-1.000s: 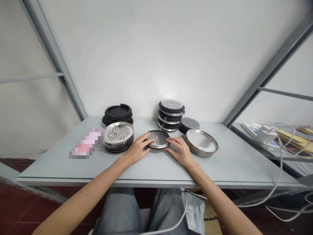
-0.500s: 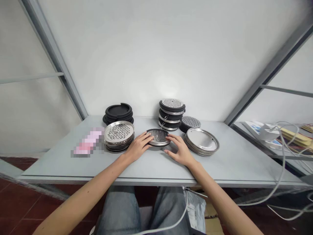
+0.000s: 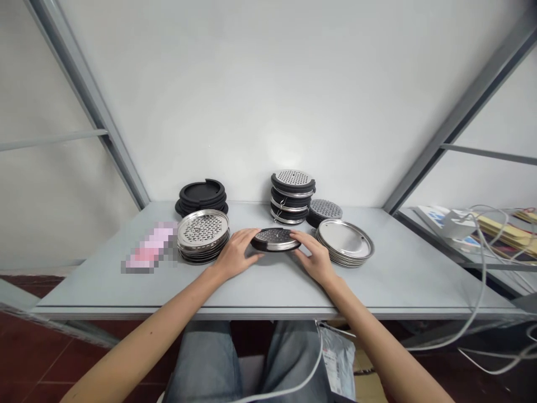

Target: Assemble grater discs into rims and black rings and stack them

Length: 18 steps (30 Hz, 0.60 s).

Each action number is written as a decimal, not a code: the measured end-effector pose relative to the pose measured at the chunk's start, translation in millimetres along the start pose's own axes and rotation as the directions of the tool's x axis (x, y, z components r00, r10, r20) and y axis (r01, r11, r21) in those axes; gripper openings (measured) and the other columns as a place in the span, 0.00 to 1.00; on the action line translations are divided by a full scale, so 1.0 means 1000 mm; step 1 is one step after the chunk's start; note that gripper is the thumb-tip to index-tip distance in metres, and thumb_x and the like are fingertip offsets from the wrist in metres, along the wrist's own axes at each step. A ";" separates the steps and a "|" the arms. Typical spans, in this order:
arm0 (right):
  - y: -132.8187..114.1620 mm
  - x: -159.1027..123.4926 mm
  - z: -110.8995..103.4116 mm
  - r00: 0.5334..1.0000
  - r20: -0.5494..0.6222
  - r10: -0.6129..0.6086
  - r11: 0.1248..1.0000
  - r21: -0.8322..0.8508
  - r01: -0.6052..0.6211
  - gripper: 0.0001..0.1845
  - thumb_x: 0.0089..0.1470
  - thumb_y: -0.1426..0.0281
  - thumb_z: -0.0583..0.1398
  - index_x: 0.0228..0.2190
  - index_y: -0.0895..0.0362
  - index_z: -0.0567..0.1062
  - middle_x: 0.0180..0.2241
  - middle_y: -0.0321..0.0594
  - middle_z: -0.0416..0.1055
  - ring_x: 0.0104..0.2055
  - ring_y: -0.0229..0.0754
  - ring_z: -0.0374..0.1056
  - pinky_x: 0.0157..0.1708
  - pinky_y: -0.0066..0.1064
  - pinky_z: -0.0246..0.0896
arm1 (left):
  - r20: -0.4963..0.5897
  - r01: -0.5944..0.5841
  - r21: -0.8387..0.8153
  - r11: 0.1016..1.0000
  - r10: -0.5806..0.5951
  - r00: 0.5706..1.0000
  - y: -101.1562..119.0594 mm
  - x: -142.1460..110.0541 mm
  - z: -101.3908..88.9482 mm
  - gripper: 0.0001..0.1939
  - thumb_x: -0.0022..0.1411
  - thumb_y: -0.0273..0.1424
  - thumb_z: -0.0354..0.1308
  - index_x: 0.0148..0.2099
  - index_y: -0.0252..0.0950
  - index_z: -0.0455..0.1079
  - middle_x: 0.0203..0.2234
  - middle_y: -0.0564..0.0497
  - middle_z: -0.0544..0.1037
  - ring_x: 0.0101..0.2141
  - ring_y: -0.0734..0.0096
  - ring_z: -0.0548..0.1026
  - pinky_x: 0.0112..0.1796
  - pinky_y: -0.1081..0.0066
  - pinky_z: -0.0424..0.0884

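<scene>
A round perforated metal disc with a black ring (image 3: pixel 276 239) is held between both hands, tilted slightly, just above the table near the middle. My left hand (image 3: pixel 235 255) grips its left edge, fingers on the rim and thumb low in front. The right edge is in my right hand (image 3: pixel 314 255), fingers bent over the rim. Beside my left hand stands a stack of perforated metal discs (image 3: pixel 202 230). To the right of my right hand is a stack of smooth metal discs (image 3: pixel 345 239).
Notched black rings (image 3: pixel 202 193) are piled at the back left. A stack of black-and-metal assemblies (image 3: pixel 292 196) with wire clips stands at the back, beside dark perforated discs (image 3: pixel 325 210). A pixelated pink item (image 3: pixel 153 243) lies left. A white cable (image 3: pixel 482 280) hangs at right.
Both hands have raised and tilted the ringed disc, which lay flatter on the table before. The fingers have moved from its top onto its sides.
</scene>
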State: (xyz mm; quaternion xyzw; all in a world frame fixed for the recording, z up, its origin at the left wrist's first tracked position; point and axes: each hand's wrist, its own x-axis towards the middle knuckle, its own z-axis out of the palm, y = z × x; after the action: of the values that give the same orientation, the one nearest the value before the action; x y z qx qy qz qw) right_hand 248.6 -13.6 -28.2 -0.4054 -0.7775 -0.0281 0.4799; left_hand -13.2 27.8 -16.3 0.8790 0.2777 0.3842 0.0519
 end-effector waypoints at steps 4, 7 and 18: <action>0.001 0.000 -0.002 0.996 -0.003 0.092 0.992 0.086 -0.092 0.20 0.57 0.71 0.58 0.52 0.54 0.70 0.51 0.47 0.72 0.52 0.47 0.69 0.52 0.42 0.66 | 0.022 0.067 -0.073 0.995 -0.065 0.998 -0.008 -0.002 0.002 0.22 0.63 0.23 0.54 0.59 0.37 0.61 0.53 0.43 0.71 0.55 0.61 0.68 0.55 0.56 0.64; -0.001 -0.001 -0.001 0.996 0.018 0.090 0.994 0.068 -0.091 0.22 0.55 0.72 0.58 0.52 0.54 0.68 0.53 0.48 0.69 0.54 0.49 0.67 0.53 0.44 0.65 | 0.018 0.069 -0.065 0.996 -0.068 0.998 -0.007 -0.003 0.001 0.19 0.62 0.21 0.54 0.54 0.38 0.66 0.49 0.46 0.75 0.50 0.61 0.72 0.52 0.56 0.67; -0.003 0.004 -0.001 0.998 -0.034 -0.046 0.999 0.003 0.046 0.18 0.55 0.74 0.59 0.48 0.51 0.73 0.44 0.44 0.75 0.47 0.48 0.70 0.47 0.44 0.68 | -0.092 -0.122 0.036 0.992 0.125 0.988 0.001 -0.003 0.000 0.16 0.62 0.26 0.57 0.53 0.36 0.67 0.45 0.42 0.76 0.48 0.58 0.73 0.49 0.54 0.70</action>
State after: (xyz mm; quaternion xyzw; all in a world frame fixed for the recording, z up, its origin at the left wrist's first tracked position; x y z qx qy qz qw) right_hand 247.1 -13.8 -23.9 -0.3862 -0.7785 -0.0445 0.4928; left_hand -14.2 25.8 -18.4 0.8760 0.2306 0.4236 0.0015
